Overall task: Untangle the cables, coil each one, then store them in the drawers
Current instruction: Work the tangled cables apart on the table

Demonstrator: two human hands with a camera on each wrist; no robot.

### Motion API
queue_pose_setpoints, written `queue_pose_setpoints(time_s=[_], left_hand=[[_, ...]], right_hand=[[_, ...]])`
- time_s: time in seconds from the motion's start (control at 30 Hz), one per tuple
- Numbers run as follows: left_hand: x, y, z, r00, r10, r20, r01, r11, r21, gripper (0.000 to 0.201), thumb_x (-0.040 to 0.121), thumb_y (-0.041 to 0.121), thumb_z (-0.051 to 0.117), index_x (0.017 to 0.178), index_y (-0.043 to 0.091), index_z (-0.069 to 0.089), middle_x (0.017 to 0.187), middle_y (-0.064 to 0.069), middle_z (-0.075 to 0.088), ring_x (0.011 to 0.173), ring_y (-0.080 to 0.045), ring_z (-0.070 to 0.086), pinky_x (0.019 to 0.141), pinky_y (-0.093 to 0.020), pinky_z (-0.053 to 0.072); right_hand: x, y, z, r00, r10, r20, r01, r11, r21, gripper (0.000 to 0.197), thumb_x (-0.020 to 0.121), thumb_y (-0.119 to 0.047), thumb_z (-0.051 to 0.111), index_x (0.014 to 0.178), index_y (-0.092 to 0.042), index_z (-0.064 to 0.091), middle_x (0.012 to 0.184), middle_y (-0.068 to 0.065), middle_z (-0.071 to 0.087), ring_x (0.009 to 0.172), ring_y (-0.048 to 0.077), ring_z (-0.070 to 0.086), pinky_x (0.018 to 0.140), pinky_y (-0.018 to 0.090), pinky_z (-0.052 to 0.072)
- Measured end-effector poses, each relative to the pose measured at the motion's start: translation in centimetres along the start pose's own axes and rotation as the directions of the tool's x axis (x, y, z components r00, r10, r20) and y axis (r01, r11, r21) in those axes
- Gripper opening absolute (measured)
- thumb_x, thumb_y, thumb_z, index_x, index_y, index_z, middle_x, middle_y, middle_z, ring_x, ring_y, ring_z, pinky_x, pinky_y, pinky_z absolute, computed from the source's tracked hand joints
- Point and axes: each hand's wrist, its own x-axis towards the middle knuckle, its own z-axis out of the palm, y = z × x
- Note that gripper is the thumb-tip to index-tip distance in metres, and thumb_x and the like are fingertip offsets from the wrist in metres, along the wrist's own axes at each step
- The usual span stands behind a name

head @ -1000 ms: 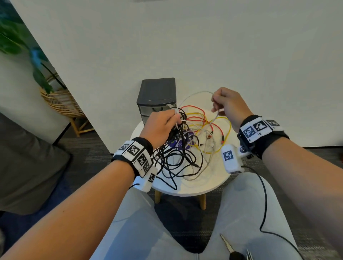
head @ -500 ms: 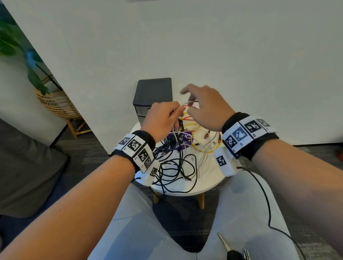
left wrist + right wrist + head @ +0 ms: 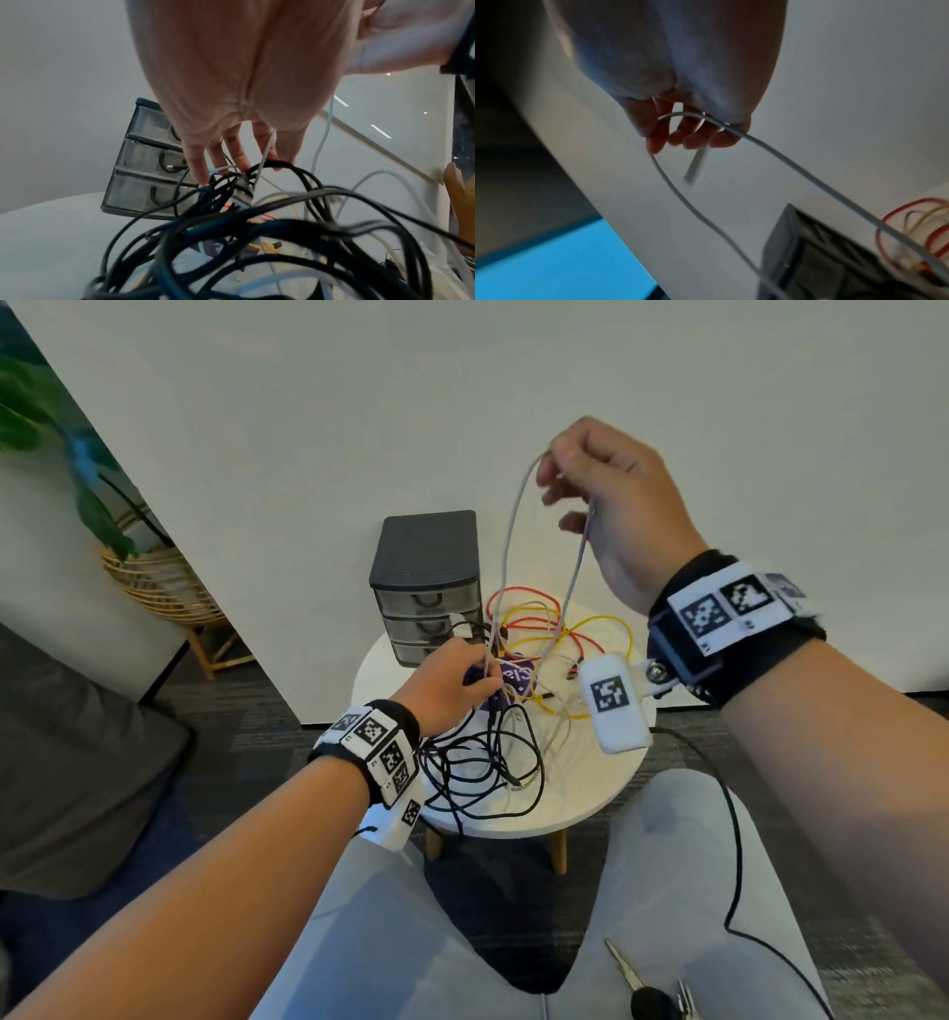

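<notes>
Right hand (image 3: 611, 505) pinches the grey cable (image 3: 511, 541) high; its loop runs straight down to the left hand (image 3: 452, 685), fingers curled, gripping the tangle (image 3: 493, 762) mid-worktop.

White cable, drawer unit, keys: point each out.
white cable (image 3: 508, 546), head view, left strand of the raised loop.
drawer unit (image 3: 429, 546), head view, dark top.
keys (image 3: 649, 1001), head view, black key head.

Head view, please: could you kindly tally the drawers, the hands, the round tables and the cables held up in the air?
Drawers: 3
Hands: 2, left hand and right hand
Round table: 1
White cable held up: 1
Total: 7
</notes>
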Motion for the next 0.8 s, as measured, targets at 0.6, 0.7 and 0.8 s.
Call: queue_pose_setpoints(time_s=[0.6,0.7,0.8], left_hand=[[0.7,0.4,0.4,0.983,-0.065,-0.171,0.082,0.992,0.094,0.03,0.107,0.032,0.047,0.086,0.02,0.066,0.08,0.002,0.06,0.073,-0.014,0.055,0.062,-0.026,0.034],[0.5,0.7,0.5,0.976,-0.05,-0.214,0.076,0.99,0.116,0.032,0.107,0.033,0.045,0.089,0.016,0.066,0.074,0.004,0.059,0.068,-0.013,0.054,0.058,-0.028,0.033],[0.3,0.8,0.1,0.963,-0.026,-0.268,0.05,0.995,0.082,0.031,0.107,0.031,0.045,0.087,0.017,0.065,0.07,0.01,0.055,0.066,-0.009,0.052,0.059,-0.03,0.034]], right_hand=[[-2.2,3.4,0.5,0.754,0.581,0.307,0.032,0.434,-0.9,0.04,0.096,-0.054,0.057,0.101,-0.016,0.07,0.093,0.001,0.065,0.075,0.015,0.057,0.066,0.029,0.042],[-3.0,6.2,1.2,0.755,0.575,0.317,0.086,0.392,-0.916,0.032,0.095,-0.045,0.063,0.094,-0.014,0.071,0.1,0.006,0.068,0.084,0.02,0.059,0.07,0.031,0.041],[-3.3,7.1,1.5,0.819,0.493,0.294,0.075,0.416,-0.906,0.02,0.095,-0.033,0.065,0.086,-0.015,0.062,0.078,-0.003,0.056,0.078,0.022,0.053,0.06,0.03,0.033]])
